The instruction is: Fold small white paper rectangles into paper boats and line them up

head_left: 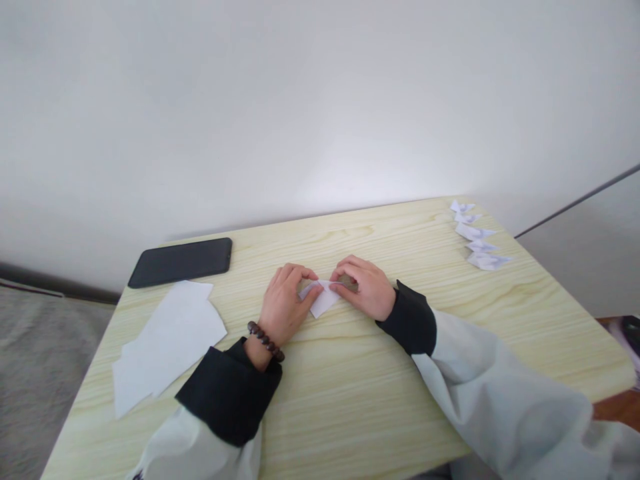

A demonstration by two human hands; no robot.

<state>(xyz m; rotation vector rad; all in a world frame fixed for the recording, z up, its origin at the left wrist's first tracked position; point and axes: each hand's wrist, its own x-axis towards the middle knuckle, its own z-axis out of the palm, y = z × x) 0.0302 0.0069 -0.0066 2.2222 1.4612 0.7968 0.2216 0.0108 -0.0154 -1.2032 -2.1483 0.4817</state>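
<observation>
A small folded piece of white paper (324, 301) is between my two hands, just over the middle of the table. My left hand (287, 300), with a dark bead bracelet at the wrist, pinches its left part between thumb and forefinger. On the other side, the thumb and forefinger of my right hand (367, 285) close on the upper right edge. A pointed lower corner of the paper faces me. My fingertips partly cover its upper edge.
Several white sheets of paper (175, 333) overlap on the left of the wooden table (350, 400). Behind them lies a black phone (183, 262). Several small folded paper shapes (475, 231) stand in a row at the far right. A white wall (310, 107) rises behind the table.
</observation>
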